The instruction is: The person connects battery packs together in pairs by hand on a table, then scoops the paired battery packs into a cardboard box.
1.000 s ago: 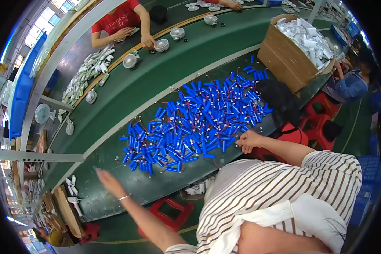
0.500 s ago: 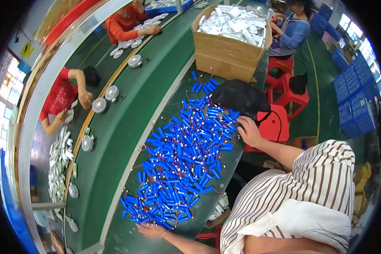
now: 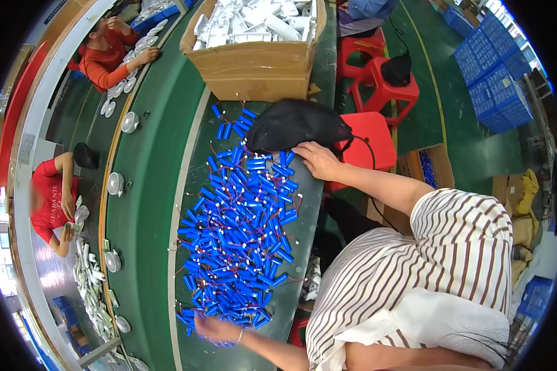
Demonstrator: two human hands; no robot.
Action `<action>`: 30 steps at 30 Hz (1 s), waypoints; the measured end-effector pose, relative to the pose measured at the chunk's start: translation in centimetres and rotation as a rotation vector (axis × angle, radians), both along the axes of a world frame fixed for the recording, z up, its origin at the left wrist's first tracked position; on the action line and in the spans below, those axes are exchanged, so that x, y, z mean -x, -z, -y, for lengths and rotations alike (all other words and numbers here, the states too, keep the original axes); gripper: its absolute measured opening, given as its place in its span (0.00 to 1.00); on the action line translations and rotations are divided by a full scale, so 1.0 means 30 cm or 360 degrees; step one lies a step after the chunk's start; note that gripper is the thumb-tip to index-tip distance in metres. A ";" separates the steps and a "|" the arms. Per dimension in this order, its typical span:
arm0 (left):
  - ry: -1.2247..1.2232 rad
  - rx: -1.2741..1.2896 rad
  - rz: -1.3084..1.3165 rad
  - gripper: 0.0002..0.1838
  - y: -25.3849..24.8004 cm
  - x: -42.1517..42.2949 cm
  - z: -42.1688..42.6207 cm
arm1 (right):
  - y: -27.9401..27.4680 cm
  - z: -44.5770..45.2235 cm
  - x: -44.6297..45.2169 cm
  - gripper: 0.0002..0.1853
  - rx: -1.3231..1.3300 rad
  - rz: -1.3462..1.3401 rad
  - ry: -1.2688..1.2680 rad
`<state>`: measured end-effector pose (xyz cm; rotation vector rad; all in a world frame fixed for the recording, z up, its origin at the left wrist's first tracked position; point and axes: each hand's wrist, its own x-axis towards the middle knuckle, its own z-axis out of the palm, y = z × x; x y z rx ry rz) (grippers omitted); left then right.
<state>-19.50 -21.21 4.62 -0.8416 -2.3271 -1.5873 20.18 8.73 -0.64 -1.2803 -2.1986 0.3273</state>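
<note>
A large heap of blue cylindrical batteries [image 3: 238, 229], with thin red wires and small white plugs, covers the green tabletop [image 3: 303, 238]. At the heap's upper right edge, my right hand [image 3: 319, 161] lies with fingers stretched out beside a black cloth bag [image 3: 297, 127]; its fingertips are by the bag's lower edge and the nearest batteries. My left hand [image 3: 216, 329] is at the heap's lower end, against the batteries there. It is blurred by motion, but its fingers look extended, with nothing visibly gripped.
A cardboard box [image 3: 254, 68] full of white plastic parts stands at the table's far end. Along the left runs a green conveyor belt [image 3: 148, 210] carrying small round fans [image 3: 116, 183]. Two people in red work beyond it. Red stools [image 3: 368, 139] and blue crates [image 3: 492, 93] are at right.
The view has swung, shifting the scene left. My right hand has come closer to the black bag. My left hand has moved up against the heap's lower end, which looks more gathered.
</note>
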 end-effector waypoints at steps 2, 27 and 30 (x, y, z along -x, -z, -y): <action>0.0506 0.0681 0.0016 0.16 -0.209 -0.397 -0.408 | 0.000 -0.047 0.010 0.21 0.0039 0.0154 0.0034; -0.0039 -0.0353 0.0651 0.17 -0.033 -0.386 -0.486 | 0.107 -0.823 0.507 0.41 0.0728 0.0637 -0.0101; -0.0339 -0.0174 0.0486 0.20 0.041 -0.194 -0.161 | 0.110 -0.698 0.622 0.39 0.0760 0.0742 -0.0243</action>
